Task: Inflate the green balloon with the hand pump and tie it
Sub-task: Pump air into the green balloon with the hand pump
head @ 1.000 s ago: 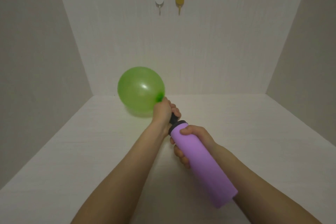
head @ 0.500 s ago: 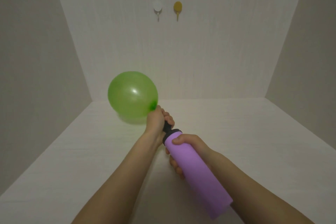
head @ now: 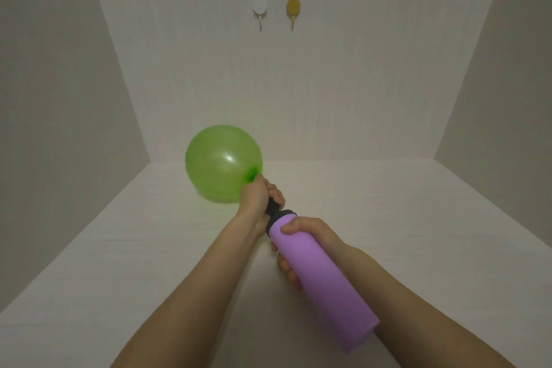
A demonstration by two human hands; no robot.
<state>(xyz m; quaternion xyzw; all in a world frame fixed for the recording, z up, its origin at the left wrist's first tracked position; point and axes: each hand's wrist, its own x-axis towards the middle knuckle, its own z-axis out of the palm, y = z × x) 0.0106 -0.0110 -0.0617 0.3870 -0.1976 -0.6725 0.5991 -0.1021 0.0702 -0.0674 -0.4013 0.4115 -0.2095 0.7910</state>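
Note:
The green balloon point(head: 222, 162) is round and partly inflated, floating just above the white table at centre left. Its neck sits on the black nozzle of the purple hand pump point(head: 322, 273). My left hand point(head: 258, 196) is closed around the balloon's neck and the nozzle, hiding where they join. My right hand point(head: 304, 240) grips the upper end of the pump's purple barrel, which slants down to the lower right. Only a short length of black shaft shows between my two hands.
The white table point(head: 134, 248) is boxed in by a back wall and two side walls. A white hook point(head: 259, 7) and a yellow hook point(head: 293, 9) hang high on the back wall.
The balloon and both hands have shifted slightly left and the view has tilted. The balloon looks about the same size, perhaps a little larger. Both grips are unchanged.

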